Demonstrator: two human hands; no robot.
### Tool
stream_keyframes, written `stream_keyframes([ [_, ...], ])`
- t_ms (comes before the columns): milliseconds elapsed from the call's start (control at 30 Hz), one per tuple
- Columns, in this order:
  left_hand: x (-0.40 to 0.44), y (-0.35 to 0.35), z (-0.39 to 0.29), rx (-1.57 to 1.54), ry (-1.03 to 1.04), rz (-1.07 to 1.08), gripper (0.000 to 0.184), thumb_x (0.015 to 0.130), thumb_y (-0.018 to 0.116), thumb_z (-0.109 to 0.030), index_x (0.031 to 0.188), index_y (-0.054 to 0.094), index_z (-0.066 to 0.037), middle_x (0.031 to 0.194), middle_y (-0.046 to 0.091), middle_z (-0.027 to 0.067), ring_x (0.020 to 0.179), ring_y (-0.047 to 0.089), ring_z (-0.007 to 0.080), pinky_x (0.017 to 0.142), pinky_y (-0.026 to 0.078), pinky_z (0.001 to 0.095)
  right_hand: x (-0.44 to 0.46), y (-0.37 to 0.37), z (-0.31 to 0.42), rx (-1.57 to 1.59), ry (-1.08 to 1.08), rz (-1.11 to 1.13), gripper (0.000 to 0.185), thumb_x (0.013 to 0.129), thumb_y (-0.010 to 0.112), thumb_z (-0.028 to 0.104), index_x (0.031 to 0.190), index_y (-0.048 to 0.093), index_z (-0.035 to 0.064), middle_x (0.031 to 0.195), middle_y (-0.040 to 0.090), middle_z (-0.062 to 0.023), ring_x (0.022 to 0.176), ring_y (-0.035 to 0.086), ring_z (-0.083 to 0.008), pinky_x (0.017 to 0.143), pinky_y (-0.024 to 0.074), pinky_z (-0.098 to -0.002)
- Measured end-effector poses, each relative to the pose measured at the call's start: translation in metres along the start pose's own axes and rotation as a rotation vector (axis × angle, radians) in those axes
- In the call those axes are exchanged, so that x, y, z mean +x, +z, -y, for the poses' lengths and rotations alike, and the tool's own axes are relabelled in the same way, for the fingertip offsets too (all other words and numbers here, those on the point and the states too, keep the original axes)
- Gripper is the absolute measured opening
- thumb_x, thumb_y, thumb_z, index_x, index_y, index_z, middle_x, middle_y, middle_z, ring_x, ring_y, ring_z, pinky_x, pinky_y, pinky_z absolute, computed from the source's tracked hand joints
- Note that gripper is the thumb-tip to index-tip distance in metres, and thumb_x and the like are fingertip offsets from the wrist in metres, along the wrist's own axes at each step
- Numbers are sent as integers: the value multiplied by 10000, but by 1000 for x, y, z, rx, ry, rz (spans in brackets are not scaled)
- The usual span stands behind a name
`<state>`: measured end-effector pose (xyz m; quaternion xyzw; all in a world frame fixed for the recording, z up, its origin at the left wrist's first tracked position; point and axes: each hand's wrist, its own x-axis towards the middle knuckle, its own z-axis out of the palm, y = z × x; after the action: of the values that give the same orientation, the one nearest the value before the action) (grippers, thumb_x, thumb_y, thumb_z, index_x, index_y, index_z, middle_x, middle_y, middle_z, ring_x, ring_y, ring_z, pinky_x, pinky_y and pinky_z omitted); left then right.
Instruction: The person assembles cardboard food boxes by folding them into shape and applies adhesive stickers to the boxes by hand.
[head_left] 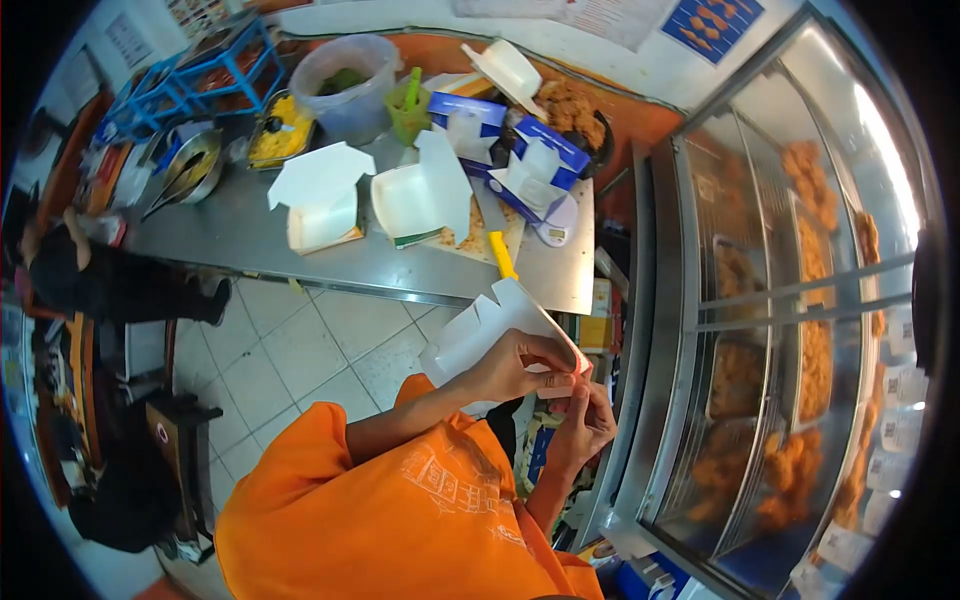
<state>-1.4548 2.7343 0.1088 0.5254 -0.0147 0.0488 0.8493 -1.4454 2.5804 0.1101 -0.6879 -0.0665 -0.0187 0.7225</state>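
A white folding food carton (478, 335) with cut flaps is up in front of my orange shirt, just off the table's front edge. My left hand (535, 365) is closed in a pinch at the carton's right-hand corner, thumb against fingertips. Close below it, my right hand (585, 425) pinches the same corner, fingers bent. The fingertips of both hands meet there and partly hide the corner. On the steel table beyond stand two opened white cartons, one on the left (322, 222) and one in the middle (408, 200).
A yellow handle (502, 255) lies near the table's (380, 272) front edge, beside a small scale (558, 222). Behind are blue-and-white boxes (468, 110), a clear tub (345, 90) and fried food (570, 108). A glass food cabinet (690, 330) stands right; a person (75, 265) is left.
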Motion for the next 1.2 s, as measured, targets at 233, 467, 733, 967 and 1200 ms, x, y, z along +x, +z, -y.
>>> stream_keyframes([
  [233,13,8,21,-16,-140,202,127,842,732,-5,957,700,38,965,685,89,951,643,149,871,509,288,-17,-13,-2,55,17,-176,52,888,659,-30,925,695,-28,898,633,-84,642,589,-99,552,466,-207],
  [467,7,55,29,182,-200,325,148,879,702,-32,985,701,72,1048,668,106,979,643,164,874,523,284,-35,-43,20,-415,-228,-451,125,778,744,-59,892,707,-25,828,674,-97,699,625,-148,585,478,-252],
  [733,-23,154,72,212,-148,409,150,926,664,-93,984,679,45,945,684,63,826,656,118,709,532,228,-86,-105,29,-405,-351,-890,139,771,761,-38,902,716,-30,860,701,-142,726,680,-198,644,523,-273],
  [967,-50,215,90,319,-178,570,120,920,687,-121,875,662,-13,758,627,-24,655,514,10,573,391,178,-137,-162,31,-318,-342,-951,160,768,776,19,918,722,2,874,701,-102,754,671,-193,612,517,-264],
  [1200,-100,266,119,321,-273,710,67,920,646,-67,888,650,-8,820,646,1,744,547,41,689,421,208,-186,-224,24,-483,-210,-1141,422,623,887,180,656,483,62,649,473,-44,626,461,-235,671,458,-297],
])
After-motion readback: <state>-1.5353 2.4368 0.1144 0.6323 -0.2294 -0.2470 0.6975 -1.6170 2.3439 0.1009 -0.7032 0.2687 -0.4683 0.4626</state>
